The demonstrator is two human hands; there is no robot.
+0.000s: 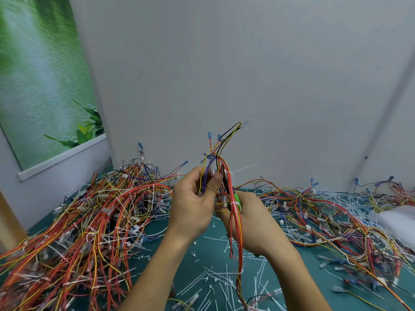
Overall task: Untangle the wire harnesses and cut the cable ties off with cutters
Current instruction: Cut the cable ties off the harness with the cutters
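now our left hand (193, 199) grips the wire harness (237, 221) upright above the green worktop (208, 245), and our right hand (256, 223) is wrapped round the green-handled cutters (236, 199), their tip at a white cable tie (230, 175). tangled harness piles (101, 209) lie on either side, with cut tie scraps (215, 281) between.

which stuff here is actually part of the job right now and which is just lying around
In hand:
harness, gripped by left hand
green-handled cutters, in right hand
white cable tie on it

Lying about:
cut tie scraps
harness piles
wall poster
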